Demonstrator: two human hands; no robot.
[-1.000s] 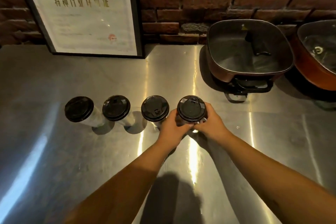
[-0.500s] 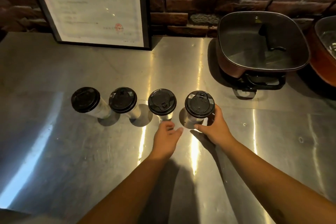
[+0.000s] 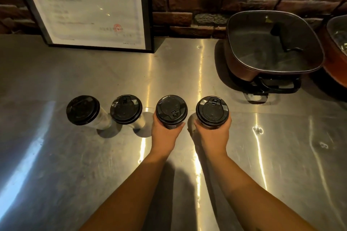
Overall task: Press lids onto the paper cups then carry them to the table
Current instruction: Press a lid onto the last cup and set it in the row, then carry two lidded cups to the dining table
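1. Head view, step in hand: four cups stand in a row on the steel counter (image 3: 187,73), each topped by a black lid. The pressing stage is judged finished; the carrying stage is beginning.
2. Head view, left hand (image 3: 165,133): it is wrapped around cup three (image 3: 171,111), counted from the left, with fingers curled on the wall just under the lid. The cup is held.
3. Head view, right hand (image 3: 213,135): it is wrapped around cup four (image 3: 212,110) in the same manner. The cup is held.
4. Head view, free cups: cup one (image 3: 83,109) and cup two (image 3: 126,108) are untouched, just beside each other, left of the held pair.
5. Next move, as judged: both held cups are to be lifted straight up and kept level. The grip should stay on the walls, not the lids, since a lid could pop off under load.
6. Contents: the cup interiors are hidden by the lids, so fill cannot be told. A dark pan (image 3: 272,47) at the rear right is covered by a glass lid; nothing can be made out inside it. A second pan (image 3: 336,50) is cut by the right edge.
7. The destination table is not shown.
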